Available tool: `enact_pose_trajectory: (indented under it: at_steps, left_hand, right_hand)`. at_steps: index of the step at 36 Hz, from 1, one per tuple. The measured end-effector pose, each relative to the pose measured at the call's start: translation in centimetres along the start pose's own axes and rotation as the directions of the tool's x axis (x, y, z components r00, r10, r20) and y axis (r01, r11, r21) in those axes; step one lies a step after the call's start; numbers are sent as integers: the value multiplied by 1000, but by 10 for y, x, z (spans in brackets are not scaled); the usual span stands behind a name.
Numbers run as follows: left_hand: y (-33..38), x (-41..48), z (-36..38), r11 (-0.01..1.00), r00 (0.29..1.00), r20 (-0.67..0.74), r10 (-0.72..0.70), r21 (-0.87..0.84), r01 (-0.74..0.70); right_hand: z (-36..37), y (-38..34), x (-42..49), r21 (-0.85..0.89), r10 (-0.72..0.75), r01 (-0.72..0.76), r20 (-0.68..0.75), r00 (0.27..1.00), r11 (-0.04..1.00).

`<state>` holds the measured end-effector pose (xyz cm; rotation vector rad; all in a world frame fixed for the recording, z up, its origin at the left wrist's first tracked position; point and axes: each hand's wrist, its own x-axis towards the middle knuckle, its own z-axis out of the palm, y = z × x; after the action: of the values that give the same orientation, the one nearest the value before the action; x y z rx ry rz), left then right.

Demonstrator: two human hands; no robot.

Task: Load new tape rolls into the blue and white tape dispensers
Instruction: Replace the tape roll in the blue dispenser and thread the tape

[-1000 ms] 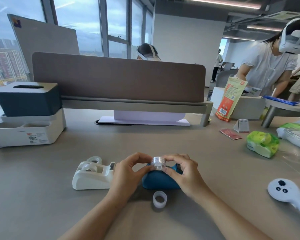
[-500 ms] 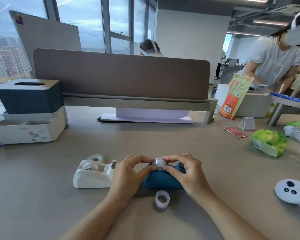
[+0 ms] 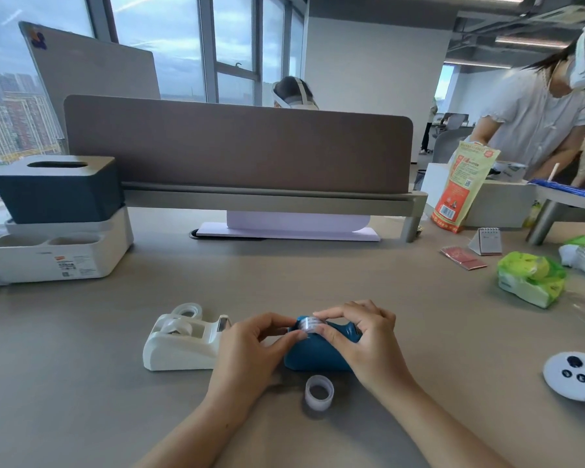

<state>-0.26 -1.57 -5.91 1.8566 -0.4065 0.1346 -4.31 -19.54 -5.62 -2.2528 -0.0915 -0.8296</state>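
Head cam: left hand (image 3: 247, 346) and right hand (image 3: 365, 342) both pinch the tape roll (image 3: 309, 324) right over the blue dispenser (image 3: 318, 352), white dispenser (image 3: 183, 342) alongside, so looks like mid-loading, next up seating it squarely in the cradle.

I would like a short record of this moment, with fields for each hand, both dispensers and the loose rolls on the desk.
left hand: pinches small clear tape roll from the left
right hand: pinches the same roll from the right
blue plastic tape dispenser: under the held roll, on grey desk
white plastic tape dispenser: left of the blue one, roll seated inside
loose clear roll: upright, nearer the person
second loose roll: behind the white dispenser
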Motion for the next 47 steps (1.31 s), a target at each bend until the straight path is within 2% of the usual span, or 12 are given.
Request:
enact_pose_trajectory:
  at_steps: [5,12,23,33,38,42,47]
  left_hand:
    - [0,-3,2,997,998,19,66,44,-67]
    - [-8,1,4,982,989,56,136,126,-142]
    - [-12,3,8,992,991,60,120,29,-122]
    - [-10,2,6,975,987,76,144,158,-154]
    - [-6,1,4,968,985,51,167,179,-173]
    - [-6,1,3,989,994,40,106,98,-109]
    - [-4,1,2,993,997,39,72,93,-75]
  right_hand:
    - [-1,1,-1,-46,-21,22,6,1000,999]
    - [-4,3,-1,15,-8,7,61,998,1000]
    - [-7,1,1,58,15,-20,79,997,998]
    - [-8,3,1,84,-19,11,97,995,996]
    - [-10,5,0,20,-99,98,92,991,995]
    - [-13,8,2,-120,-173,183,91,981,976]
    - [-24,15,2,-165,-149,152,29,988,975]
